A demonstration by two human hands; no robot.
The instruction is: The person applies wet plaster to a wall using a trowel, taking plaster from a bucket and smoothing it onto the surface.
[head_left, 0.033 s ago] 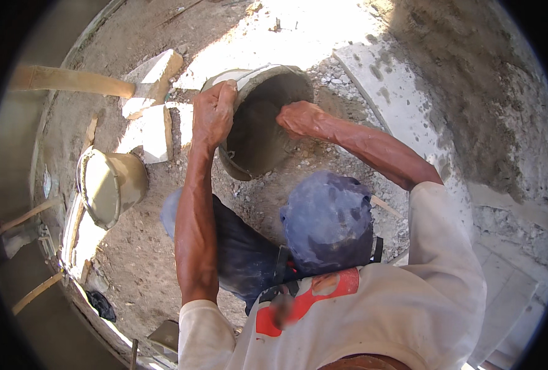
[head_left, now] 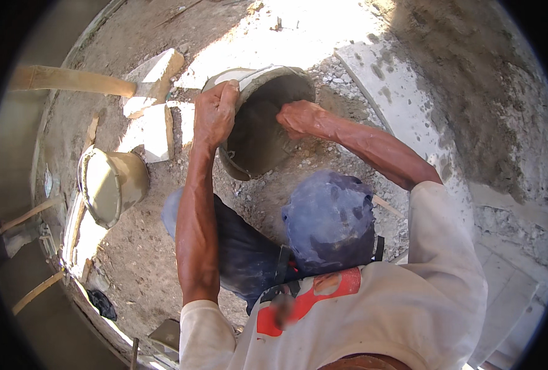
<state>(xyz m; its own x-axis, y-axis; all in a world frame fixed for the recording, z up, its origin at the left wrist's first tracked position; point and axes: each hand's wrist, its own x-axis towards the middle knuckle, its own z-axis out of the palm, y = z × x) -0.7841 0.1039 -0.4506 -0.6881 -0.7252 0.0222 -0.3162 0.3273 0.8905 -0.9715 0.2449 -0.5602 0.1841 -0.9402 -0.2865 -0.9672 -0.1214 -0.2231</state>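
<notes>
A large mortar-smeared bucket [head_left: 249, 145] lies tilted on the ground in front of me, its mouth turned toward my body. On its left side my left hand [head_left: 216, 114] is closed round the rim, thumb on top. My right hand [head_left: 300, 118] is a closed fist at the right part of the bucket's mouth. Whatever that fist may hold is hidden by the fingers. The inside looks dark grey and shadowed, so its contents are hard to make out.
A second bucket [head_left: 129, 179] leans at the left, near pale blocks [head_left: 158, 132] and a wooden pole [head_left: 76, 81]. Gravel [head_left: 336, 77] lies beyond the large bucket. A splashed concrete slab [head_left: 385, 92] runs along the right. My bent knee [head_left: 328, 216] is close below the bucket.
</notes>
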